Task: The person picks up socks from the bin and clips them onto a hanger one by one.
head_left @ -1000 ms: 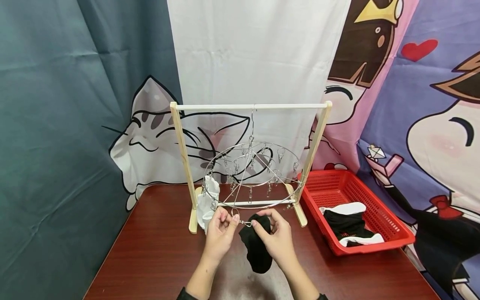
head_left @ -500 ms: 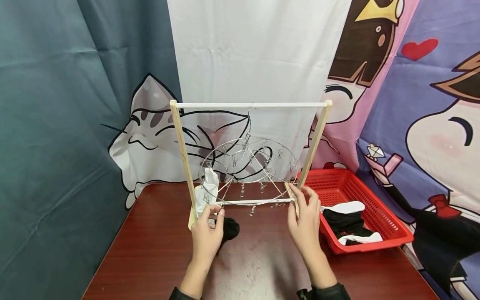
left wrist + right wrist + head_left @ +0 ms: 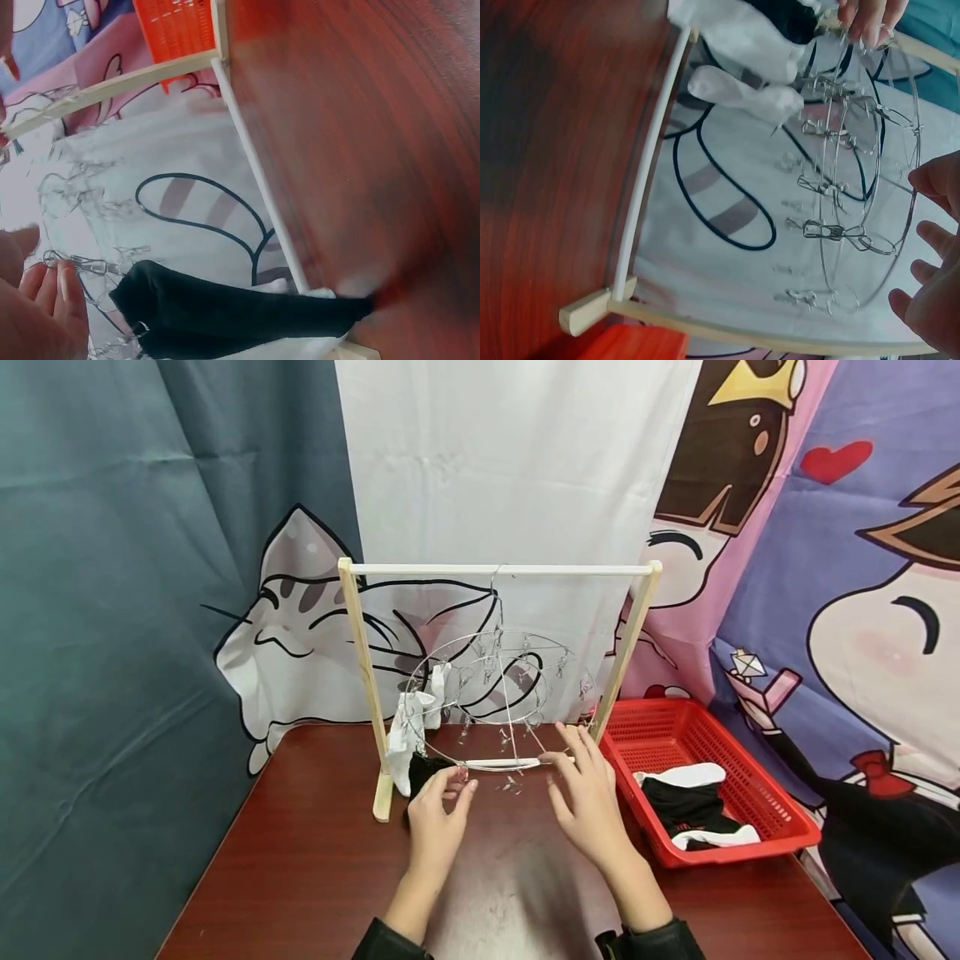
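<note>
A round wire sock hanger with dangling clips (image 3: 823,230) hangs from a wooden stand (image 3: 642,618). At the hanger's near-left rim my left hand (image 3: 437,814) pinches the wire between thumb and fingers. Beside that hand a black sock (image 3: 225,307) hangs down from a clip. Farther left and back, two white socks hang: a nearer one (image 3: 403,743) and a rear one (image 3: 735,86). My right hand (image 3: 592,802) is at the hanger's near-right side with fingers spread, one fingertip touching the rim in the right wrist view.
A red plastic basket (image 3: 780,772) on the right holds black and white socks (image 3: 686,806). The stand's white lower bar (image 3: 495,763) runs behind the hands above the brown table (image 3: 300,860). Printed curtains hang behind.
The hanger has turned, carrying the white socks backward and the black sock left. My right hand let go of the black sock, moved right, then came back toward the rim.
</note>
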`<action>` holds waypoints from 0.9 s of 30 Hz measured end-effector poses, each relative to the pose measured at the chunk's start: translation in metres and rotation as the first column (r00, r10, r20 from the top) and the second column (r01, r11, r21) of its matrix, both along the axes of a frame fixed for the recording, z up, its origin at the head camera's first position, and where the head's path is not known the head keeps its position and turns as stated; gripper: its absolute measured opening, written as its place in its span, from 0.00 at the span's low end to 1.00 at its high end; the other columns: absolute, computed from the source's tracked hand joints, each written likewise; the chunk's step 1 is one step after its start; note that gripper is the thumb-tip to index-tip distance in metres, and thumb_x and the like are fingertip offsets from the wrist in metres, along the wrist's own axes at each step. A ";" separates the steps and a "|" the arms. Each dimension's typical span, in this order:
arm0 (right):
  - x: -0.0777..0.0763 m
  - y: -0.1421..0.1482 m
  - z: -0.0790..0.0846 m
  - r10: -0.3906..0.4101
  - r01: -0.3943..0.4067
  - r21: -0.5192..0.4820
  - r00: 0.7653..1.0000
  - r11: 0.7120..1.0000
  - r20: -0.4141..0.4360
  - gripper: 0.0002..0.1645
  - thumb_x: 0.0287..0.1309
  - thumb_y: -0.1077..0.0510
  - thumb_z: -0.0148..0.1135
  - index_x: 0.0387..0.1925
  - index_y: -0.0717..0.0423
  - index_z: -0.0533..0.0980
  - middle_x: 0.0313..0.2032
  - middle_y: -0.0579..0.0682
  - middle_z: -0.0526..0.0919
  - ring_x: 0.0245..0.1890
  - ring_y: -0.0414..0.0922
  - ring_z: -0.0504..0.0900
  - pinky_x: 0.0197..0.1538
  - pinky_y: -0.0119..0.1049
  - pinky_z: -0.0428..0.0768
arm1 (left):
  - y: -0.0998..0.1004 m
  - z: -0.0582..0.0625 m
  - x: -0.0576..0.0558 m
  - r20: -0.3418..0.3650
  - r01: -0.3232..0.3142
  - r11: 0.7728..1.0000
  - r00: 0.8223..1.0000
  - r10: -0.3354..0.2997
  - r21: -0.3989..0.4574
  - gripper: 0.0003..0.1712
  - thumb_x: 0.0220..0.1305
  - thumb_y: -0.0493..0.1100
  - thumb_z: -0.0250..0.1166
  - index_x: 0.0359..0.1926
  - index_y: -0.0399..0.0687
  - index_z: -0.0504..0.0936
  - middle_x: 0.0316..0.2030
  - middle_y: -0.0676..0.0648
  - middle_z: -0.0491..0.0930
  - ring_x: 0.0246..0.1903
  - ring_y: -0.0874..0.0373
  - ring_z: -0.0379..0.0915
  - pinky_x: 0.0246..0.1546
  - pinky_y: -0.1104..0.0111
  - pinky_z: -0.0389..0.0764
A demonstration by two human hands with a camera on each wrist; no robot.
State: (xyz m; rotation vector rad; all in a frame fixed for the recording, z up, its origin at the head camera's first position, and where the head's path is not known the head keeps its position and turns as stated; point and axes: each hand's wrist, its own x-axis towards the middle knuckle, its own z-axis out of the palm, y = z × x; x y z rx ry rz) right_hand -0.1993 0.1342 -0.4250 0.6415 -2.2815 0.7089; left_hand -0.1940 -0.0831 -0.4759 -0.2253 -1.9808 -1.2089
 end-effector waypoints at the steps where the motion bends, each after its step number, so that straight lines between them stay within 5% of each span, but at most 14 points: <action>1: 0.002 -0.003 0.000 0.012 -0.012 -0.005 1.000 1.000 -0.001 0.18 0.53 0.63 0.62 0.46 0.49 0.78 0.69 0.53 0.65 0.73 0.56 0.53 0.62 0.68 0.59 | 0.000 0.000 -0.002 0.013 -0.001 1.000 1.000 0.001 0.024 0.11 0.58 0.39 0.72 0.40 0.41 0.84 0.35 0.48 0.85 0.32 0.59 0.83 0.33 0.73 0.83; 6: 0.012 -0.015 -0.002 0.058 -0.059 -0.038 0.998 0.998 -0.012 0.18 0.53 0.63 0.62 0.47 0.50 0.78 0.68 0.50 0.67 0.72 0.55 0.56 0.62 0.68 0.59 | -0.002 0.002 -0.004 0.061 0.022 0.983 0.998 -0.034 0.181 0.04 0.56 0.39 0.73 0.32 0.44 0.85 0.28 0.50 0.86 0.27 0.59 0.84 0.29 0.77 0.82; 12: 0.018 -0.020 0.001 0.077 -0.078 -0.067 0.997 0.995 -0.025 0.18 0.54 0.65 0.62 0.47 0.51 0.77 0.67 0.49 0.68 0.71 0.54 0.58 0.66 0.67 0.56 | -0.010 0.006 -0.003 0.090 0.146 0.929 0.978 -0.187 0.341 0.05 0.55 0.37 0.72 0.30 0.40 0.84 0.41 0.41 0.85 0.44 0.51 0.83 0.41 0.70 0.84; 17: 0.019 -0.020 0.004 0.100 -0.102 -0.080 0.995 0.992 -0.024 0.17 0.54 0.66 0.62 0.47 0.52 0.77 0.66 0.50 0.69 0.70 0.54 0.59 0.70 0.59 0.56 | -0.015 0.008 -0.004 0.112 0.346 0.826 0.894 -0.435 0.446 0.06 0.62 0.31 0.65 0.33 0.31 0.76 0.41 0.34 0.83 0.45 0.46 0.82 0.48 0.66 0.82; 20: 0.019 -0.020 0.003 0.101 -0.104 -0.096 0.994 0.990 -0.027 0.17 0.53 0.67 0.62 0.46 0.52 0.77 0.65 0.50 0.70 0.70 0.54 0.60 0.69 0.59 0.56 | -0.017 0.010 -0.001 0.121 0.426 0.779 0.839 -0.530 0.459 0.07 0.63 0.31 0.63 0.34 0.29 0.73 0.37 0.33 0.82 0.41 0.50 0.84 0.46 0.63 0.83; 23: 0.018 -0.019 0.003 0.099 -0.102 -0.113 0.995 0.988 -0.025 0.16 0.53 0.66 0.61 0.45 0.52 0.77 0.65 0.49 0.71 0.70 0.53 0.61 0.68 0.60 0.56 | -0.020 0.011 0.000 0.142 0.455 0.772 0.814 -0.563 0.444 0.09 0.62 0.33 0.65 0.34 0.31 0.73 0.35 0.35 0.82 0.39 0.54 0.84 0.44 0.61 0.84; 27: 0.019 -0.018 0.002 0.099 -0.099 -0.125 0.995 0.987 -0.008 0.16 0.54 0.65 0.60 0.45 0.51 0.76 0.65 0.48 0.71 0.70 0.51 0.60 0.70 0.60 0.54 | -0.022 0.010 0.002 0.175 0.453 0.776 0.804 -0.568 0.439 0.09 0.61 0.36 0.67 0.36 0.34 0.77 0.34 0.37 0.83 0.37 0.52 0.85 0.42 0.61 0.85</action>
